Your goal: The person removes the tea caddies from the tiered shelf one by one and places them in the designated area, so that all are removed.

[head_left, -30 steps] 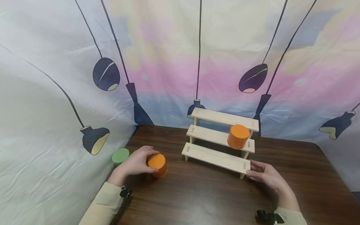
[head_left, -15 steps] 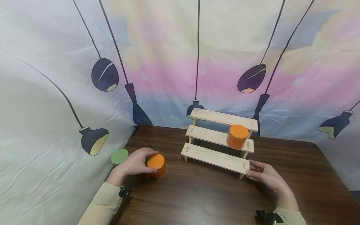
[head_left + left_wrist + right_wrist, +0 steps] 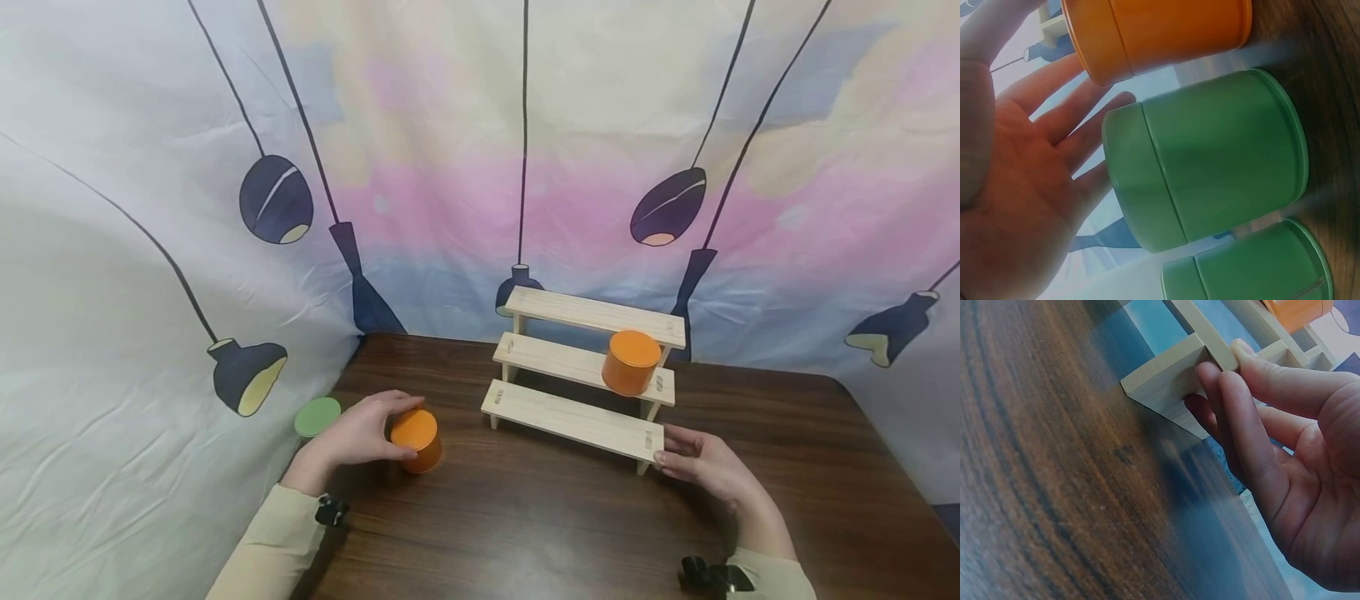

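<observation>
My left hand (image 3: 363, 432) grips an orange tin (image 3: 415, 435) standing on the dark table, with the thumb at its near side and fingers at its far side. In the left wrist view a green tin (image 3: 1216, 159) stands by the palm, with a second green tin (image 3: 1257, 269) below it. On the right, my right hand (image 3: 708, 468) pinches the right end of the lowest board of a three-tier wooden stand (image 3: 570, 418). The right wrist view shows the thumb (image 3: 1285, 378) on the board's top and fingers beneath. Another orange tin (image 3: 632, 364) sits on the middle tier's right.
A green lid (image 3: 317, 416) shows behind my left wrist, close to the pale cloth (image 3: 135, 333) at the left. Printed cloth with lamp pictures hangs behind the stand. The brown wooden table (image 3: 525, 533) extends in front of and to the right of the stand.
The whole head view has drifted slightly left. Both hands keep their holds, and the tins and stand stay in the same places.
</observation>
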A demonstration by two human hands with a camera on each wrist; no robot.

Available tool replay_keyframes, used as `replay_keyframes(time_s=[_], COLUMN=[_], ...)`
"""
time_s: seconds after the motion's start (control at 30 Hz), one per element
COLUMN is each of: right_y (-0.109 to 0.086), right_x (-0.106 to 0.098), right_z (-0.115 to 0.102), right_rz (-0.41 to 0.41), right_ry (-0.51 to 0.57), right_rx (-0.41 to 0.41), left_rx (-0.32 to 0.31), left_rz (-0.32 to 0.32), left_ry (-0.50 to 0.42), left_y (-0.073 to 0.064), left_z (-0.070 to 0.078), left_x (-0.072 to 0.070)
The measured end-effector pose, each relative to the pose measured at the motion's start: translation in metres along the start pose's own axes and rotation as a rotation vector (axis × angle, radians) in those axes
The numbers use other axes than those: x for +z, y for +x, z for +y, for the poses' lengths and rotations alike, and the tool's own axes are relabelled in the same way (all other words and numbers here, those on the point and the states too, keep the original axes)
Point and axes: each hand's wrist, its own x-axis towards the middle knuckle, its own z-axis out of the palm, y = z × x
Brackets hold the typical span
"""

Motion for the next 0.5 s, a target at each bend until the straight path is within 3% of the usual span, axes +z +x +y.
replay_keyframes(time_s=[0.33, 0.5], right_y=[0.0, 0.0], right_x=[0.0, 0.0], right_z=[0.0, -0.001], right_rz=[-0.001, -0.001], right_ry=[0.009, 0.009], right_rx=[0.004, 0.005], left_rx=[0.032, 0.096], left_rz=[0.085, 0.162], left_ry=[-0.03, -0.088], left_y=[0.012, 0.026], left_z=[0.02, 0.035], left_x=[-0.001, 0.004])
